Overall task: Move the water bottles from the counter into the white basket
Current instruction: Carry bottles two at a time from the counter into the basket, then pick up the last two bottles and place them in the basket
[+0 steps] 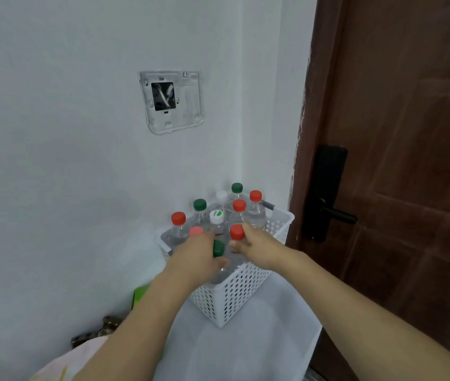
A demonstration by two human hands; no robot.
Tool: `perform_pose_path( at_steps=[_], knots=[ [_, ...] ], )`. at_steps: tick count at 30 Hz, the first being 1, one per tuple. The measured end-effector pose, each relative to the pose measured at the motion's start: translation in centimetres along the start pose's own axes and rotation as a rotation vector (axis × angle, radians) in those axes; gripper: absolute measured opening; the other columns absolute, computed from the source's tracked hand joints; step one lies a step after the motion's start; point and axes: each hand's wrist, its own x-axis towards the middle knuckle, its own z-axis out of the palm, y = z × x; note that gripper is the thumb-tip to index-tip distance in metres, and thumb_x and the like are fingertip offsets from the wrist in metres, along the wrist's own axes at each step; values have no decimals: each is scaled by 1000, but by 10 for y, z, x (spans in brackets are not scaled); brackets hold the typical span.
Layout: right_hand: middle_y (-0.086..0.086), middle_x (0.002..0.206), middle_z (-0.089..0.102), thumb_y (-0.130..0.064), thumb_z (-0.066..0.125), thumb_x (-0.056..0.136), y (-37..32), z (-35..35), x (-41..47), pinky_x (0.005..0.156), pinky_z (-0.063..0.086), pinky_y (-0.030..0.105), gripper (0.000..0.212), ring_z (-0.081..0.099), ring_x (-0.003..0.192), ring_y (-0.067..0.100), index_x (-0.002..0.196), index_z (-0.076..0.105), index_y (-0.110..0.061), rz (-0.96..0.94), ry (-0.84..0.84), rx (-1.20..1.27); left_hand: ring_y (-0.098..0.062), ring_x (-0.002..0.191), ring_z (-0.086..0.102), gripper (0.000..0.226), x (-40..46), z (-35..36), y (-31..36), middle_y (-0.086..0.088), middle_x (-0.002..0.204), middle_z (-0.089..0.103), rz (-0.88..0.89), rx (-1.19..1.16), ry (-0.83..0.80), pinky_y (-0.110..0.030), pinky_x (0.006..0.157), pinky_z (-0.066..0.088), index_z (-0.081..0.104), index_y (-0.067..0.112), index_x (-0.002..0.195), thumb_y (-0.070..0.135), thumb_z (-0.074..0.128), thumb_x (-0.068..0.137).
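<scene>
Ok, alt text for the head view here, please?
Both hands lower capped water bottles into a white perforated basket already crowded with upright bottles: the left hand holds a green-capped bottle, the right hand a red-capped bottle. A brown door stands right.

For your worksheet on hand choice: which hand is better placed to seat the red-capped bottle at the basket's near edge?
Right hand: it already holds that red-capped bottle; the left hand grips a green-capped bottle.
</scene>
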Motion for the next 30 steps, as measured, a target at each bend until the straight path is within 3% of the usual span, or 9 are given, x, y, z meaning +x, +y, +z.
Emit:
perform_pose_path(
  at_steps=[3, 8, 10, 12, 15, 17, 20, 24, 30],
  knots=[
    [4, 134, 49, -53, 45, 92, 6, 5, 0, 106, 34, 51, 41, 34, 134, 28, 127, 39, -32, 7, 8, -65, -20, 80, 61, 22, 2, 5, -5, 0, 84, 60, -14, -24, 14, -36, 72, 53, 54, 18, 97, 27, 71, 84],
    [-1, 152, 30, -54, 35, 96, 7, 8, -4, 115, 18, 50, 56, 12, 144, 24, 144, 29, -27, 5, 44, -135, -16, 72, 57, 20, 11, 5, -5, 3, 75, 55, -35, -1, -35, -31, 63, 44, 49, 21, 84, 26, 69, 86],
    [-1, 152, 32, -50, 38, 97, 3, 5, -11, 114, 22, 50, 52, 17, 144, 24, 144, 31, -29, 22, 26, -54, -14, 73, 58, 17, 11, -1, -1, 3, 79, 58, -58, 71, -90, -30, 65, 48, 55, 19, 94, 28, 67, 87],
    [-3, 149, 38, -44, 44, 97, -1, -3, -24, 108, 34, 43, 49, 36, 135, 20, 143, 32, -31, 30, 53, 54, -15, 77, 58, 28, 11, -9, 9, 3, 81, 59, -38, 268, -111, -32, 64, 50, 58, 19, 111, 30, 64, 86],
    [-4, 146, 42, -33, 47, 97, -3, -34, -63, 95, 37, 27, 47, 45, 117, 8, 142, 34, -31, 19, 205, 61, -18, 78, 55, 33, 4, -20, 45, 4, 84, 54, -21, 532, 23, -31, 54, 44, 57, 19, 118, 30, 58, 87],
    [0, 147, 40, -29, 48, 98, 6, -64, -98, 101, 36, 26, 47, 43, 125, 12, 143, 35, -26, 24, 311, 5, -23, 92, 59, 37, 1, -19, 81, -3, 106, 58, 54, 513, 133, -36, 69, 51, 53, 14, 123, 33, 55, 91],
    [3, 152, 33, -29, 49, 98, 27, -113, -163, 109, 28, 26, 55, 35, 136, 19, 148, 28, -20, 83, 422, -61, -28, 110, 55, 41, -4, -1, 146, -9, 128, 54, 326, 430, 197, -42, 87, 49, 49, 12, 130, 35, 49, 97],
    [2, 154, 29, -29, 51, 97, 59, -172, -264, 108, 25, 26, 60, 31, 139, 19, 150, 24, -17, 183, 567, -178, -31, 113, 53, 39, -27, 36, 242, -12, 131, 53, 552, 338, 290, -41, 97, 43, 51, 7, 131, 30, 46, 100],
    [11, 146, 40, -27, 57, 92, 97, -243, -414, 106, 29, 28, 63, 42, 130, 24, 147, 30, -11, 322, 701, -325, -27, 128, 45, 44, -72, 94, 370, -9, 144, 46, 705, 336, 349, -43, 113, 30, 43, 9, 140, 28, 41, 101]
  ],
)
